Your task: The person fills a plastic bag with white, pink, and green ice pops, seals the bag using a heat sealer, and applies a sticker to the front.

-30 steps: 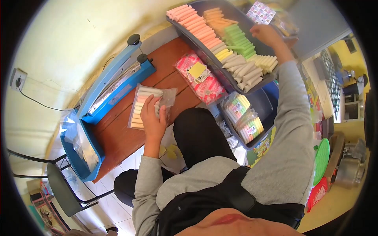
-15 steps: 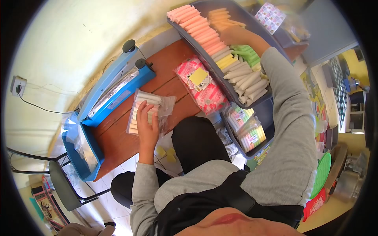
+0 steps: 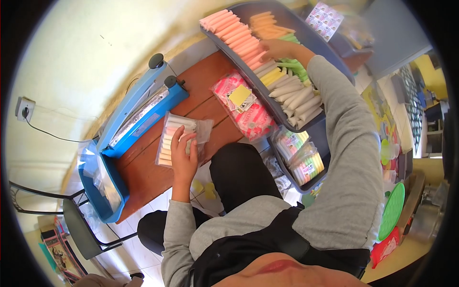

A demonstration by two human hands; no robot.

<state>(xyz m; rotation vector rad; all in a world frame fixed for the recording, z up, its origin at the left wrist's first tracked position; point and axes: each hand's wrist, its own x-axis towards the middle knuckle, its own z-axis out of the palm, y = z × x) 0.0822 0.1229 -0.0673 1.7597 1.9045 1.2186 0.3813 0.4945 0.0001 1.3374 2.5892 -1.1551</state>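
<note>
Resting on a clear plastic bag of pale sticks [image 3: 168, 143], my left hand [image 3: 184, 155] has its fingers apart; the bag lies on the red-brown wooden bench [image 3: 143, 167]. My right hand [image 3: 277, 50] reaches into the large grey tub [image 3: 267, 98], its fingertips at the edge of the pink sticks [image 3: 239, 40]. Whether those fingers hold a stick is too small to tell. Orange sticks [image 3: 265, 25], green sticks [image 3: 299, 69], yellow sticks [image 3: 272, 75] and whitish sticks [image 3: 299, 98] lie in the same tub.
A blue sealing machine [image 3: 143, 115] stands along the wall side, beside a blue bin [image 3: 103, 191] of clear plastic. A pink-and-white package [image 3: 253, 119] with yellow paper [image 3: 240, 95] lies by the tub. Below is a dark tray [image 3: 308, 186] with filled packs [image 3: 306, 167].
My right hand has moved left and slightly down, from near the orange sticks to the edge of the pink ones. My left hand has stayed on the bag, its fingers shifted slightly.
</note>
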